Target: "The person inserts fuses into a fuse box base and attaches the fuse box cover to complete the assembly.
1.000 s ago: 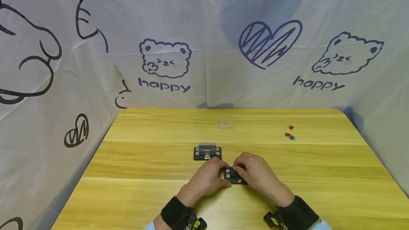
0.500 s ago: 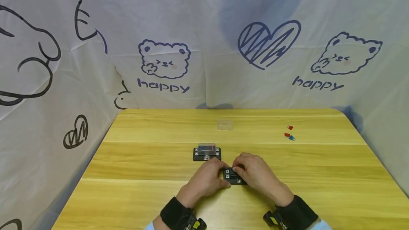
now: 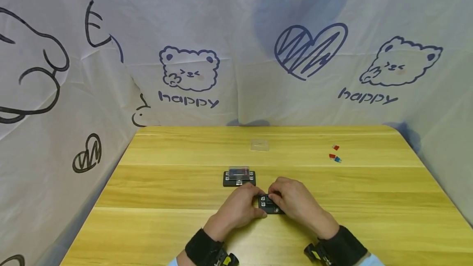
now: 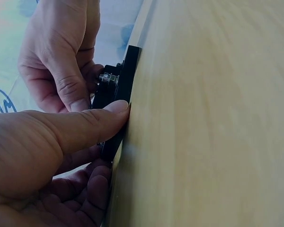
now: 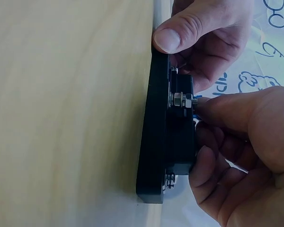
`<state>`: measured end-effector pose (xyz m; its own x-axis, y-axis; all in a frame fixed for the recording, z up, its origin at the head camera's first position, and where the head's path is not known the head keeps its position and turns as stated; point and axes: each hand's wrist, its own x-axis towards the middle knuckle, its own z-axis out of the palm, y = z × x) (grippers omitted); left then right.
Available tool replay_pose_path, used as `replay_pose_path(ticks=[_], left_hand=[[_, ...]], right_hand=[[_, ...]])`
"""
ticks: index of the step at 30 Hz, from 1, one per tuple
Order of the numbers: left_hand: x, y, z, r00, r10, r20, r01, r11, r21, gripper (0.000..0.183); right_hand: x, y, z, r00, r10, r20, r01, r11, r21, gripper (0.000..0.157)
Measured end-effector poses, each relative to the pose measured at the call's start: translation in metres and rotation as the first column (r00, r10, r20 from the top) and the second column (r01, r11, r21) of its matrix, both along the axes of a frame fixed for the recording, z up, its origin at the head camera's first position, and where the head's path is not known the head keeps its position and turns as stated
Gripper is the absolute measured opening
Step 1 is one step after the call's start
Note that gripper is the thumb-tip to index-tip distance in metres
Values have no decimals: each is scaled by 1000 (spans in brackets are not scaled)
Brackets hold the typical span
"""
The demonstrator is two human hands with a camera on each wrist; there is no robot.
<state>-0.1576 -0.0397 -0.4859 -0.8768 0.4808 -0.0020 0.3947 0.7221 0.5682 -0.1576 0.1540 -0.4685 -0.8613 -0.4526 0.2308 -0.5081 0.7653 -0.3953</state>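
A black fuse block [image 3: 271, 207] with metal screw terminals lies flat on the wooden table, between the two hands. My left hand [image 3: 240, 205] grips its left end, thumb on the near edge and fingers at the far side. Over the block's raised middle, my right hand [image 3: 297, 200] pinches a small blue blade fuse [image 5: 198, 107] against the top. Only a sliver of that fuse shows in the right wrist view; the fingertips cover the rest. In the left wrist view, the left thumb [image 4: 116, 107] presses the block's edge, and a bolt terminal [image 4: 107, 78] sticks out beside the right hand.
Behind the left hand stands another fuse block [image 3: 239, 182] with a clear cover [image 3: 239, 172] over coloured fuses. A loose clear cover [image 3: 260, 145] lies farther back. Red fuses [image 3: 336, 147] and a blue fuse [image 3: 338, 159] lie at the back right. Drawn-on white cloth [image 3: 251, 85] borders the table.
Both hands stay at the fuse block in nearly the same pose. The right fingertips shift very slightly; the whole view drifts a little.
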Motion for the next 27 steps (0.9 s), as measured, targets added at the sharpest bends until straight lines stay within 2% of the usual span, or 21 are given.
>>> replay_pose_path(ticks=[5,12,15,21,27], left_hand=[[-1,0,-1,1000,-2,4,2,1000,-1,49],[-1,-1,-1,1000,-2,7,2,1000,-4,49],[-1,0,-1,1000,1,2,-1,1000,-4,50],[0,0,-1,1000,19,24,-19,1000,11,52],[1,-1,-2,999,28,37,-29,999,14,52]], right_hand=[[0,0,-1,999,-26,39,27,1000,-16,5],[-2,8,1,983,-84,163,100,990,-97,7],[-7,18,4,982,-123,143,139,985,-103,6],[-18,51,12,978,-207,41,209,975,-68,8],[-27,84,13,959,-282,10,282,956,-81,14]])
